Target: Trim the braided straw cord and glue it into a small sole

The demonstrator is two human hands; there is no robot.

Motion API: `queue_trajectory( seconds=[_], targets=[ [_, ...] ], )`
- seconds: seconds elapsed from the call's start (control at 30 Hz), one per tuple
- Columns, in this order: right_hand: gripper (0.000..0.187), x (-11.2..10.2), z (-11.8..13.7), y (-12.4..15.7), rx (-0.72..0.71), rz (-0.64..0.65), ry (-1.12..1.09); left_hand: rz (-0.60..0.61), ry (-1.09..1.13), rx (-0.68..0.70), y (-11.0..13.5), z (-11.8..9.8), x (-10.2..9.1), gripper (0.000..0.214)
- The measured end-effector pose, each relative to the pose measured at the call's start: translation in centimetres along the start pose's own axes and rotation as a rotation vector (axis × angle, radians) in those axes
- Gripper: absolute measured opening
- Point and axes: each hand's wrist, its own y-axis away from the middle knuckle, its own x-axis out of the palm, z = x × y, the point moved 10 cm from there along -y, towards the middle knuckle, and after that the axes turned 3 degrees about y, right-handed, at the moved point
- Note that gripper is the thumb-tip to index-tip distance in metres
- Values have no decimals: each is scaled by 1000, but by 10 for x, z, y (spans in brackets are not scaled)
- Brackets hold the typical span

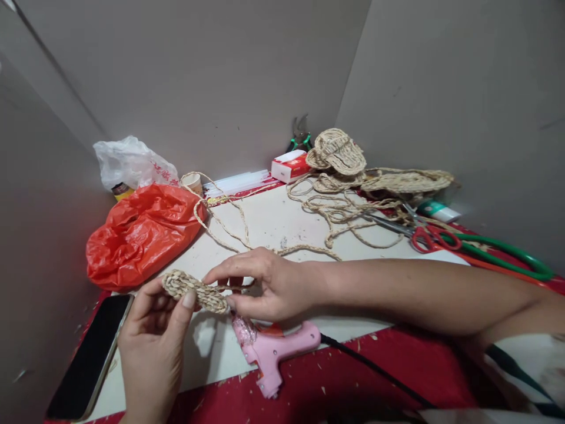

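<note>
My left hand [152, 338] grips a small flat oval of braided straw [194, 290], thumb pressed on top of it. My right hand [260, 285] reaches in from the right and pinches the oval's right end between thumb and fingers. A braided straw cord [229, 229] runs from the oval back across the white board [273, 218] to a pile of straw. A pink glue gun [273, 350] lies just below my right hand, its black cable trailing to the right.
A black phone [90, 356] lies at the front left. A red plastic bag [141, 232] and a white bag [130, 162] sit at back left. Woven straw pieces [338, 152], a red-white box [289, 166], pliers [300, 135], red scissors [426, 235] and green-handled shears [498, 253] fill the back right.
</note>
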Motion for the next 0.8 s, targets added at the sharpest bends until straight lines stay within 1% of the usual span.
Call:
queue_trajectory(
  seconds=[0.17, 0.37, 0.43, 0.57, 0.67, 0.8],
  targets=[
    [35, -1, 2, 0, 17, -22, -30, -14, 28, 0, 1, 0, -2, 36],
    [32, -5, 8, 1, -86, -38, 69, 8, 35, -10, 1, 2, 2, 37],
    [31, -4, 8, 0, -97, -27, 96, 7, 28, -5, 1, 3, 2, 37],
    [27, -2, 7, -1, -80, -8, 126, 40, 50, -18, 1, 7, 6, 35],
    [24, -2, 6, -1, -69, -21, 146, 38, 66, -34, 2, 9, 8, 34],
    [26, -2, 5, 0, -67, -46, 172, 59, 29, -65, 3, 12, 11, 34]
  ],
)
